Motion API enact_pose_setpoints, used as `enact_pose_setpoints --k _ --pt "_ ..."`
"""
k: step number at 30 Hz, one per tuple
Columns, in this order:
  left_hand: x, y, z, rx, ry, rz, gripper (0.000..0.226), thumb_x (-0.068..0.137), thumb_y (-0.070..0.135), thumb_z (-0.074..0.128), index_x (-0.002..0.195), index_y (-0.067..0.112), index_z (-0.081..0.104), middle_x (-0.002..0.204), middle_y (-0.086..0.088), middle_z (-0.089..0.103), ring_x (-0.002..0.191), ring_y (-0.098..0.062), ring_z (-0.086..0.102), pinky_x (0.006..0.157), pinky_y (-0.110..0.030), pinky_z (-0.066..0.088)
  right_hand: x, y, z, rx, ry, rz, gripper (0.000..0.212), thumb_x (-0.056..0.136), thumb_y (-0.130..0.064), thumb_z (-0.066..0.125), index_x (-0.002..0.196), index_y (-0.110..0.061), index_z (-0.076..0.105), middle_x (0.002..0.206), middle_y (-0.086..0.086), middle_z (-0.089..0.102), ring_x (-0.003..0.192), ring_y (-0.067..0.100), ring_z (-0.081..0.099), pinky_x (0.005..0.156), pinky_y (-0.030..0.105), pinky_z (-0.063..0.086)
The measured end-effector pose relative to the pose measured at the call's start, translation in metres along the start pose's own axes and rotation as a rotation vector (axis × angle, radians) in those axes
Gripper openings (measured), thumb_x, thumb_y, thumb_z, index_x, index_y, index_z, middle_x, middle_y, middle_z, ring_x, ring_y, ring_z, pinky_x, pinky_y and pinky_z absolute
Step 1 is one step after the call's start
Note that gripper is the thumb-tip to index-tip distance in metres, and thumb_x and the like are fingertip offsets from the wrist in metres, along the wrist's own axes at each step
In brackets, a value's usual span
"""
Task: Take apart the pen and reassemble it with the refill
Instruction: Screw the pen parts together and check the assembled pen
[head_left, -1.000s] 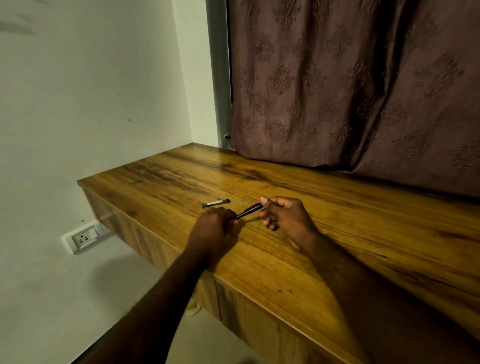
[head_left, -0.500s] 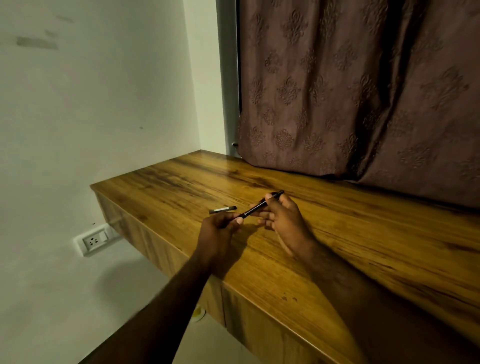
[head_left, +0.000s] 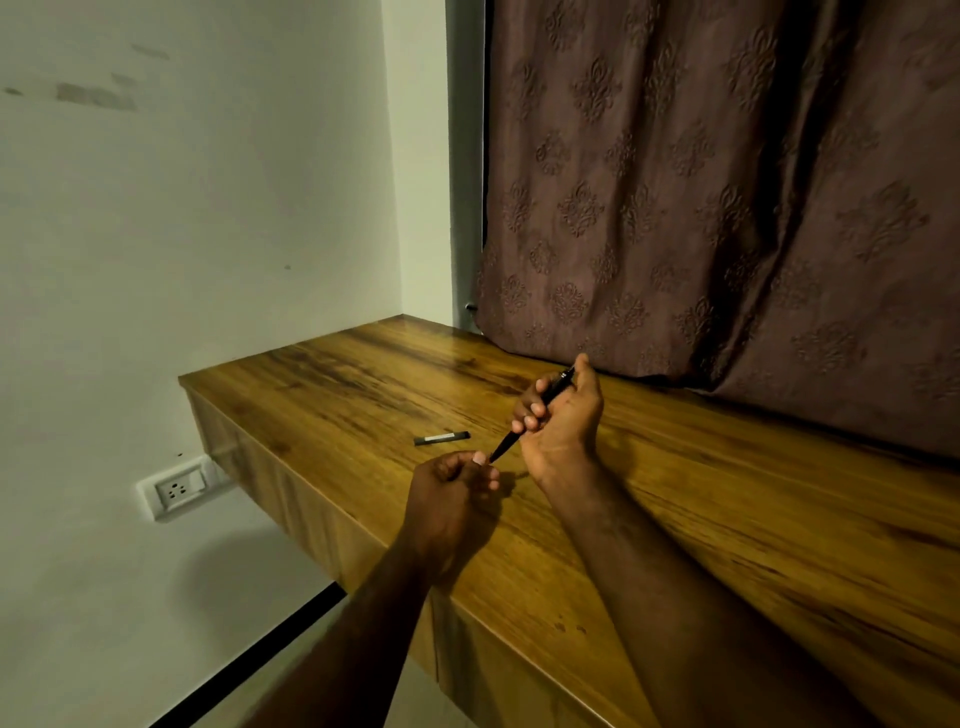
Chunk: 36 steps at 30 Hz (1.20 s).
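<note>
A slim black pen (head_left: 540, 404) slants from lower left to upper right above the wooden desk (head_left: 727, 519). My right hand (head_left: 563, 426) is wrapped around its upper body, palm turned toward me, and the pen's top end pokes out past the thumb. My left hand (head_left: 452, 499) pinches the pen's pointed lower tip between thumb and fingers. A short black pen part (head_left: 442, 438) with a pale band lies flat on the desk just beyond my left hand, touching neither hand.
The desk's front edge runs diagonally under my forearms, with the floor below. A brown patterned curtain (head_left: 727, 208) hangs along the back of the desk. A white wall with a socket plate (head_left: 179, 487) stands at the left.
My right hand has lifted and turned palm-up with the pen, tilting it steeper. My left hand kept its pinch on the tip. The loose part on the desk has not moved.
</note>
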<state>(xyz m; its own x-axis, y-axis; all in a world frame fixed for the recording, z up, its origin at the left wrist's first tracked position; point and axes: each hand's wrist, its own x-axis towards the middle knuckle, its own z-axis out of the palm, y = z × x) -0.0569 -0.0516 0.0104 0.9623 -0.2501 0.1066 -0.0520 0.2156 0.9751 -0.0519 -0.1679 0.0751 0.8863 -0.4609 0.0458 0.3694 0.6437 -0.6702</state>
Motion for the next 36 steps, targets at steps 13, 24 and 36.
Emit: enact_pose_setpoints --k 13,24,36 --pt "0.014 -0.004 -0.001 0.017 0.041 -0.035 0.066 0.098 0.05 0.03 0.084 -0.002 0.068 0.077 -0.02 0.07 0.07 -0.024 0.065 0.067 -0.032 0.053 0.006 -0.004 0.0 -0.095 -0.114 -0.02 0.057 0.089 -0.057 0.031 0.051 -0.014 0.036 0.036 -0.003 0.022 0.03 0.012 0.014 0.04 0.017 0.013" --pt "0.014 -0.003 0.002 0.04 0.023 -0.021 0.069 0.095 0.054 0.032 0.081 -0.003 0.069 0.07 -0.016 0.069 0.065 -0.023 0.064 0.066 -0.031 0.051 0.004 -0.005 -0.001 -0.133 -0.151 -0.019 0.059 0.09 -0.057 0.029 0.051 -0.013 0.037 0.036 -0.002 0.022 0.03 0.012 0.015 0.043 0.018 0.011" --pt "0.013 -0.002 0.001 0.07 0.024 -0.024 0.069 0.09 0.059 0.033 0.076 0.002 0.068 0.069 -0.015 0.069 0.064 -0.022 0.064 0.067 -0.032 0.051 0.001 -0.006 0.003 -0.156 -0.16 0.015 0.054 0.09 -0.053 0.032 0.052 -0.014 0.037 0.037 -0.003 0.021 0.03 0.012 0.014 0.041 0.014 0.014"
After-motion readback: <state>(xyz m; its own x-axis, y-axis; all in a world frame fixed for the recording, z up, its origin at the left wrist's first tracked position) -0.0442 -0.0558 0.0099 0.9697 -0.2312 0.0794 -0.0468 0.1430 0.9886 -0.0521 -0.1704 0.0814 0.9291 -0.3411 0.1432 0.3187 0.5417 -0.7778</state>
